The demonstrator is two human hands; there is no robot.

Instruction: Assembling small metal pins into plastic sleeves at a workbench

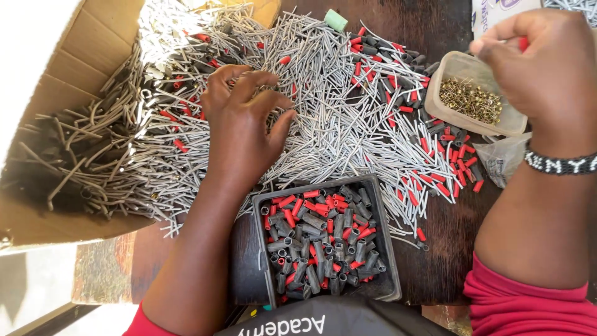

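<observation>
The left hand [242, 134] lies spread on the heap of grey tubes [323, 118]. The right hand [538, 68] pinches 1 red sleeve [523, 43] above the clear tub [451, 65] of brass fittings [471, 99]. A loose pinch could drop it there. The black tray [379, 249] holds red and grey sleeves.

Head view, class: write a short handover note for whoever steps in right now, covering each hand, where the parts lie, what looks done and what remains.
Left hand: open, fingers spread on the pile of grey tubes.
Right hand: raised over the clear tub of brass pieces, pinching a small red piece.
Black tray: nearest the person, well filled with red and grey short sleeves.
Cardboard box, left: grey tubes spill from it.
Left: a large pile of tubes and loose red sleeves on the table.
</observation>
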